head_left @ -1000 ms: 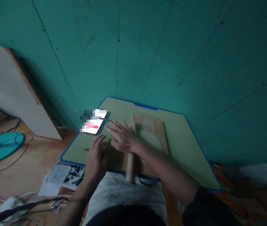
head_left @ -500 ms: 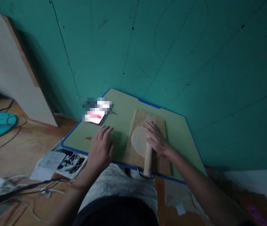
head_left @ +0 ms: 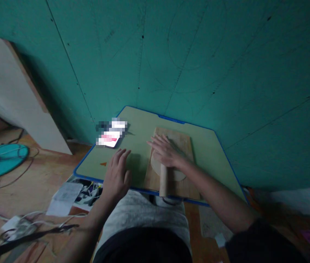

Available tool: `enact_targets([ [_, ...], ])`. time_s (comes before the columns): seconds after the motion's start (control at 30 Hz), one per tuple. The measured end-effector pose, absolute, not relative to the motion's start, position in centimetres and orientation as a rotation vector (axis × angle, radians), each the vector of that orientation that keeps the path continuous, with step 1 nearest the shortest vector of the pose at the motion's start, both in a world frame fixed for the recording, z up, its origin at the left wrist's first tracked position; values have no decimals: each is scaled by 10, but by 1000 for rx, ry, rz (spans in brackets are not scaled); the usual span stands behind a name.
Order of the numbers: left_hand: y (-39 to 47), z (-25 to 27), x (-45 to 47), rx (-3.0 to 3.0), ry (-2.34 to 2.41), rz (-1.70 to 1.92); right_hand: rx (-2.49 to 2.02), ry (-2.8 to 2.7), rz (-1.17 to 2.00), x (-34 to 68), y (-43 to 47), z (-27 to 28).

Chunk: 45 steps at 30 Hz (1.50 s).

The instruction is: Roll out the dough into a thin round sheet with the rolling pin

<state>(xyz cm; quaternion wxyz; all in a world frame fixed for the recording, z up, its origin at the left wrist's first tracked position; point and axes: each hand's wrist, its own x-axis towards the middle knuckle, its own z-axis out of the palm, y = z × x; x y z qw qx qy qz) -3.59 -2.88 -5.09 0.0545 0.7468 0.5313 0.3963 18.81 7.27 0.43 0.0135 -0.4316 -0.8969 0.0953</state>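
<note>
My right hand (head_left: 168, 151) lies flat with stretched fingers over the upper part of a wooden rolling pin (head_left: 163, 181). Beneath the pin is a round, thin sheet of pale dough (head_left: 156, 165), partly covered by the hand. The dough rests on a wooden board (head_left: 183, 140), and the pin's near end reaches past the table's front edge. To the left, my left hand (head_left: 117, 177) hovers by that edge, fingers loosely extended and nothing in them.
The small green table (head_left: 206, 146) has a blue rim and stands against a green wall (head_left: 116, 65). A lit phone (head_left: 112, 140) and a small orange piece (head_left: 103, 164) lie at its left. Cables and a power strip (head_left: 20, 226) are on the floor, near a teal round stool (head_left: 4, 157).
My right hand has shifted left across the dough, and the rolling pin has moved left with it. My left hand stays in nearly the same place. The view has shifted slightly.
</note>
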Motion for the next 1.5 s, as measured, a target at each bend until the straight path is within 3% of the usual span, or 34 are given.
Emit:
enact_targets([
  [0.17,-28,-51,-31,2309,1645,1239,-1472,-2645,408,249,67,1],
  [0.47,-25,-53,-34,2375,1728,1215,-1226,-2788,298,107,82,13],
  [0.67,-24,-54,-37,2281,1787,1252,-1414,-2666,241,161,76,7],
  [0.87,-55,-27,19,2361,1544,870,-1660,-2438,117,266,44,-16],
  [1.03,-70,-4,63,2480,1552,573,-1648,-2299,-115,265,33,-18],
  [1.23,-28,8,17,2562,1650,268,-1649,-2237,-37,248,46,-5],
  [1.5,64,9,32,2545,1802,386,-1902,-2108,-29,236,86,6],
])
